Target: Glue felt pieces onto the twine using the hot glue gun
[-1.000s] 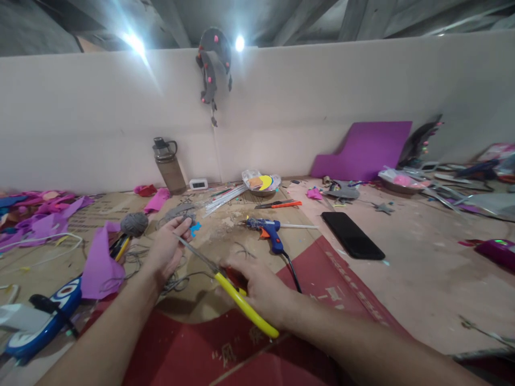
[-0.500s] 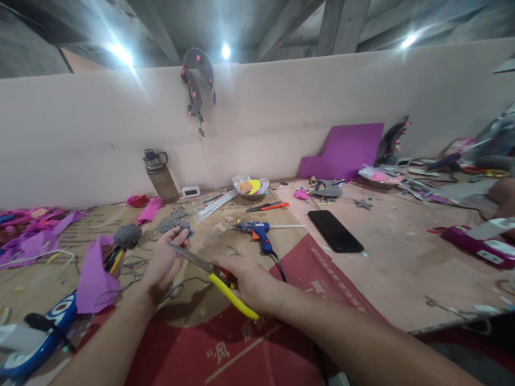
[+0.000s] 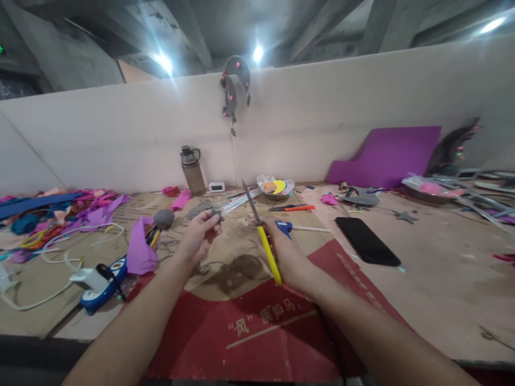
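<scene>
My left hand [image 3: 200, 236] is closed in a pinch, with a small dark grey piece [image 3: 216, 213] at the fingertips; its exact kind is too small to make out. My right hand [image 3: 286, 252] grips a pair of scissors [image 3: 269, 254] with yellow handles. The blades point up and away from me, to the right of my left hand and apart from it. Behind the right hand, a blue glue gun [image 3: 285, 228] with a clear stick is partly hidden. Left of my left hand lie a grey yarn ball [image 3: 163, 219] and loose grey yarn [image 3: 169, 247].
A black phone [image 3: 367, 241] lies to the right. An orange utility knife [image 3: 295, 207], a bowl [image 3: 277, 194] and a bottle [image 3: 193, 174] stand or lie toward the wall. Purple felt [image 3: 140, 249], a blue power strip [image 3: 105, 289] and white cables are at left. Red-printed cardboard [image 3: 257, 348] covers the front.
The scissors have swung from pointing left beside my left hand to pointing upward, away from it. My left hand keeps its pinch. The camera view has turned left since half a second ago.
</scene>
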